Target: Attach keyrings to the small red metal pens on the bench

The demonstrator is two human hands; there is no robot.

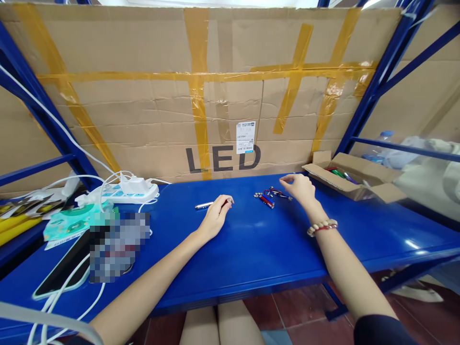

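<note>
On the blue table (247,249), my left hand (214,218) is closed around a small red cylinder (227,201) with a shiny end. Beside its fingers lies a silver pen-like cylinder (203,205). My right hand (300,188) is raised over the table with thumb and fingertips pressed together; anything between them is too small to make out. Just left of it lie a red cylinder (267,201) and several small metal parts (278,192). A beaded bracelet (322,227) is on my right wrist.
An open cardboard box (354,178) with coloured pens stands at the back right. At the left are a white power strip (131,190), cables, a green packet (74,221) and a dark phone (70,263). Taped cardboard (151,115) stands behind the table between blue posts.
</note>
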